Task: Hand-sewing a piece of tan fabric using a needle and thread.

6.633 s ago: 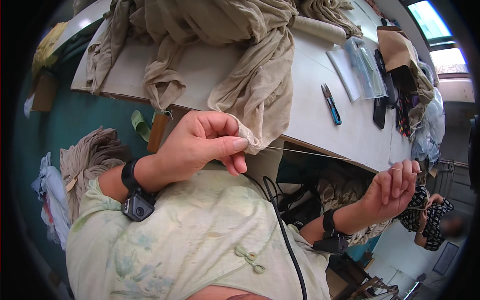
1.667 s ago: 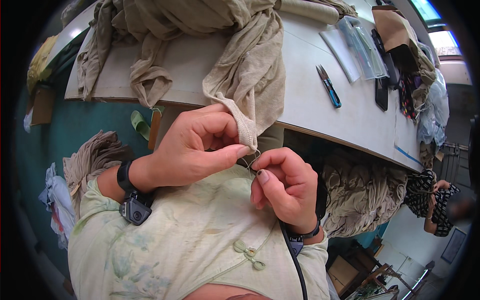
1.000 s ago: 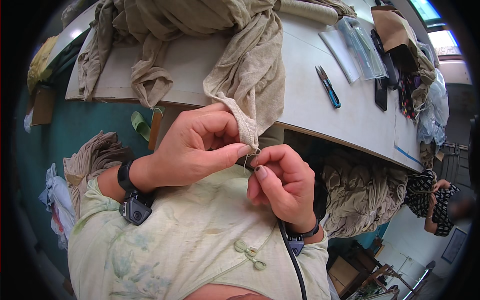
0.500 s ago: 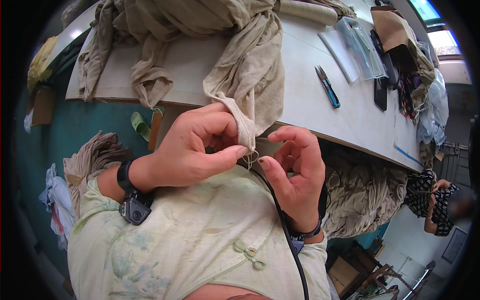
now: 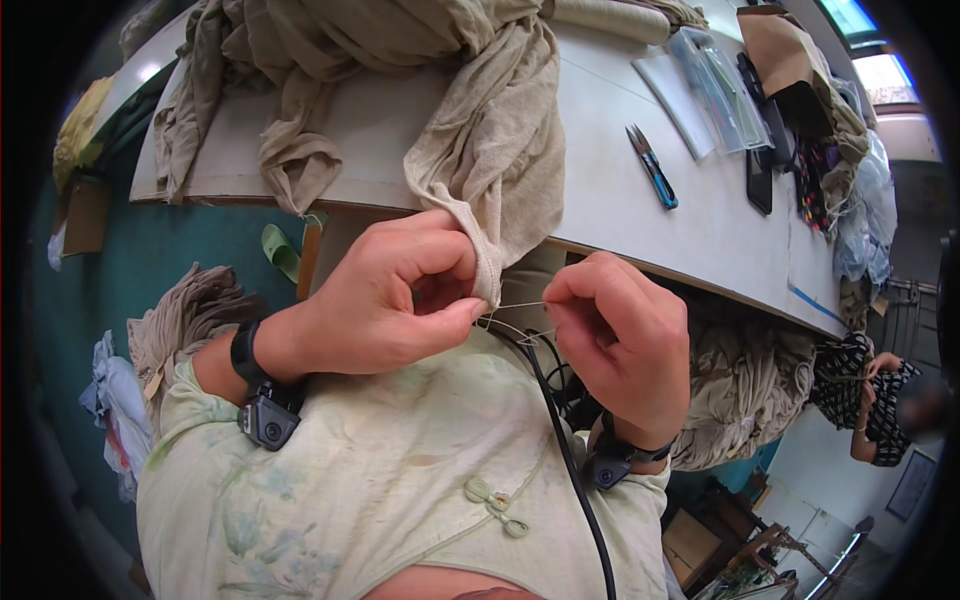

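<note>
A beige knit garment (image 5: 505,150) drapes over the front edge of the table, and its ribbed band (image 5: 478,240) hangs down toward me. My left hand (image 5: 400,285) pinches the lower end of that band between thumb and curled fingers. A thin pale thread (image 5: 522,304) stretches from the band's end across to my right hand (image 5: 622,330), whose thumb and forefinger are pressed together on it. Loose thread ends trail below the pinch. Some of the fingers on both hands are hidden behind the knuckles.
Thread snips (image 5: 652,168) lie on the white table (image 5: 600,120), near a clear plastic box (image 5: 720,95) and a black phone (image 5: 759,182). More beige knit cloth (image 5: 340,40) is heaped at the back. A black cable (image 5: 565,440) runs down my front. At far right stands another person (image 5: 865,400).
My right hand, apart from the thread before, has closed on it and moved right, drawing it taut. My left hand keeps its hold on the band.
</note>
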Demonstrator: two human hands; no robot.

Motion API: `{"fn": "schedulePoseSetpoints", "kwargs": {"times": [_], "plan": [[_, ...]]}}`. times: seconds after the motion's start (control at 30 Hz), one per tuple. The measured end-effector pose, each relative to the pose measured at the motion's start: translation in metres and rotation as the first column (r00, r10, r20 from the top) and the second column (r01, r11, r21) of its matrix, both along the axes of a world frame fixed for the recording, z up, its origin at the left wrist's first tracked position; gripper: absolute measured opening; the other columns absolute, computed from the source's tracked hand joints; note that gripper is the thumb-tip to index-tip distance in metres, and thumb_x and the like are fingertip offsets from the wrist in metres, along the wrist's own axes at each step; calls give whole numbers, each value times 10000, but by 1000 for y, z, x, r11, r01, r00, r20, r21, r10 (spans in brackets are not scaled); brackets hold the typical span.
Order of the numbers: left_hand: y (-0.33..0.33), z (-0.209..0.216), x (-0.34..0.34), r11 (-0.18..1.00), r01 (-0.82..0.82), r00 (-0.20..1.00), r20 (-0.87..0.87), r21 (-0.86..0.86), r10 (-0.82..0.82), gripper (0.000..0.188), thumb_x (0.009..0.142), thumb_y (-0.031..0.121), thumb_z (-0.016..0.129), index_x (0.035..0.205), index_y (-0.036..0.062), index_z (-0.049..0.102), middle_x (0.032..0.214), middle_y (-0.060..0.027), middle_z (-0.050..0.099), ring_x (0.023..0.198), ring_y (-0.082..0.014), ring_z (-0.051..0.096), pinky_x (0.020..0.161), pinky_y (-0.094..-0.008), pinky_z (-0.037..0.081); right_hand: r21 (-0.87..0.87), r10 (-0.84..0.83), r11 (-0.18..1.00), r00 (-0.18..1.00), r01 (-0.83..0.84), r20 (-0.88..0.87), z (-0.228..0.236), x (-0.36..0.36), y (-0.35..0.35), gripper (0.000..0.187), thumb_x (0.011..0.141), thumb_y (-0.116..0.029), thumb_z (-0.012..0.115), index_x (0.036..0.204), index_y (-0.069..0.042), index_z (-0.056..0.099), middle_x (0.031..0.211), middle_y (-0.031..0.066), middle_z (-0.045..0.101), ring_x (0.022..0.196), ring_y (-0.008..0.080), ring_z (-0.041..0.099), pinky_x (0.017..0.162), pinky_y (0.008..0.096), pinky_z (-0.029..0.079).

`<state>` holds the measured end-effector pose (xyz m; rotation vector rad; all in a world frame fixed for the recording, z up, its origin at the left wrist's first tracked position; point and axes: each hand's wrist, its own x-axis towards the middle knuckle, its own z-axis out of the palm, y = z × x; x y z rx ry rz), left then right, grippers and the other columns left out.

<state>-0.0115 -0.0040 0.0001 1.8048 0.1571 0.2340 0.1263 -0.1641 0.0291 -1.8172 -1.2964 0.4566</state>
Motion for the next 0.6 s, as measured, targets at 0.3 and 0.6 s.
{"fn": "schedulePoseSetpoints", "kwargs": {"times": [0.3,0.6], "plan": [[-1,5,2,995,60,998,25,77,-62,88,735,-1,610,733,-5,522,730,-31,446,584,-80,442,509,-223,365,125,255,954,955,-274,151,-4,8,28,145,718,2,624,837,-61,570,732,81,514,594,267,540,517,327,436],[-1,0,1,998,-45,998,30,-40,47,105,725,4,618,717,-3,514,720,-30,448,573,-77,444,492,-227,358,-107,-42,994,995,32,-92,-11,-3,2,137,721,14,638,840,-30,585,731,58,525,547,150,522,478,266,409]]}}
